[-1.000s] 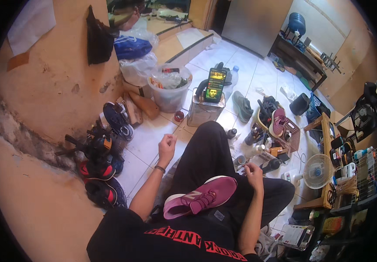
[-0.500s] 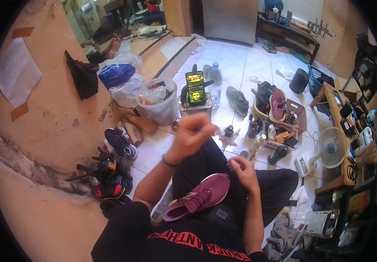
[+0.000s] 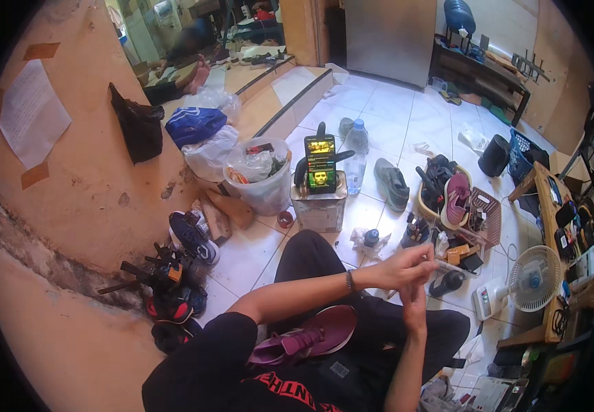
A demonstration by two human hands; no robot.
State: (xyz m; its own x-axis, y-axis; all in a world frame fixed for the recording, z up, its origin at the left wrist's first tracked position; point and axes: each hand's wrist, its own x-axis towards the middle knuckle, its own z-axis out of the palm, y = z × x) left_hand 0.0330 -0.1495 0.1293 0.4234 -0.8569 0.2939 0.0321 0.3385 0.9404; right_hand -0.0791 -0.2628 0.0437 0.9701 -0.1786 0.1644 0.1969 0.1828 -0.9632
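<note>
In front of my right knee my two hands meet, fingertips close together. My left hand (image 3: 405, 268), with a dark bracelet at its wrist, reaches across from the left, its fingers pinched. My right hand (image 3: 413, 307) comes up from below, fingers closed near the left hand's fingertips. Anything between the fingers is too small to make out. A maroon lace-up sneaker (image 3: 334, 331) lies across my lap under the left forearm, its toe toward the right; neither hand touches it.
Ahead, a phone (image 3: 321, 165) stands on a metal can (image 3: 321, 209) beside a water bottle (image 3: 356, 154). A bin (image 3: 269, 185) of plastic bags is on the left. Toward the right are a grey shoe (image 3: 391, 184), a basket holding another maroon sneaker (image 3: 455, 198), a dark bottle (image 3: 446, 283) and a fan (image 3: 534, 278).
My left hand has swung right and down from in front of the can to meet my right hand. The right hand has moved slightly right and lower. The view has shifted a little.
</note>
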